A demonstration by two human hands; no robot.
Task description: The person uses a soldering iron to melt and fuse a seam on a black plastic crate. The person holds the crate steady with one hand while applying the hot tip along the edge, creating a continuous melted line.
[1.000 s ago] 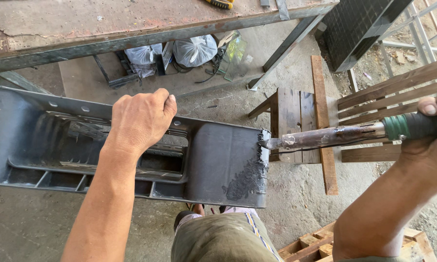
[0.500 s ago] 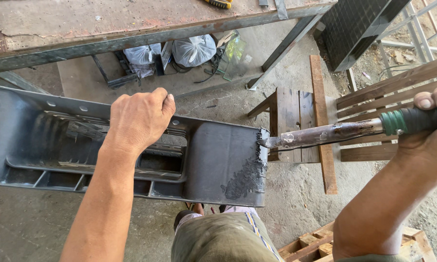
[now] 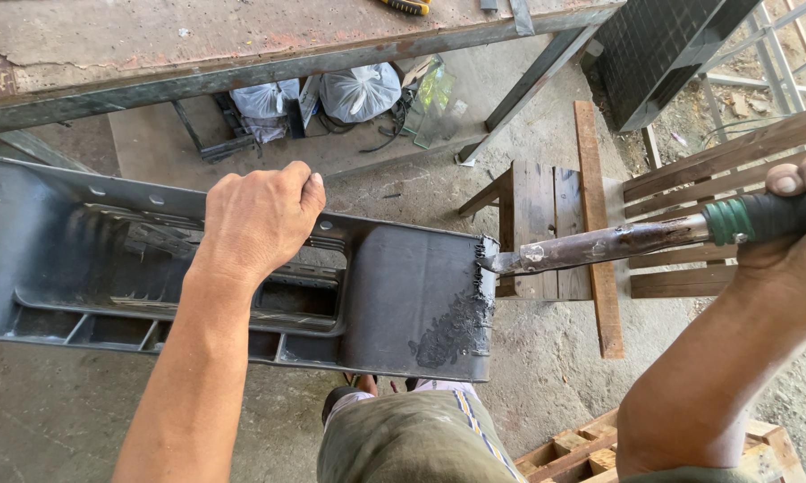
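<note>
**Hands on a dark plastic part and a tool**

Fingers of the left hand (image 3: 258, 222) were curled over the far upper edge of the part (image 3: 403, 295), a long dark grey plastic moulding that ran from the left border of the view to a cut end near the middle. The hand gripped it firmly, knuckles up, forearm reaching in from the bottom. The part was held over the person's lap, above the knees in olive trousers (image 3: 412, 438). It had an open slot under the hand and ribbed pockets along its near side.

The right hand (image 3: 792, 237) was closed around the black handle, banded in green, of a tool (image 3: 599, 248). Its stained metal shaft ran leftward, and the tip touched the upper corner of the part's cut end. That end was rough and ragged, with a blackened, crumbled patch on the face just below the tip.

Behind the part stood a small wooden stool (image 3: 537, 224) on the concrete floor (image 3: 546, 367). A rusty metal bench (image 3: 242, 45) crossed the top, with two tied plastic bags (image 3: 358, 89) beneath it. Wooden slats (image 3: 734, 148) lay at the right.
</note>
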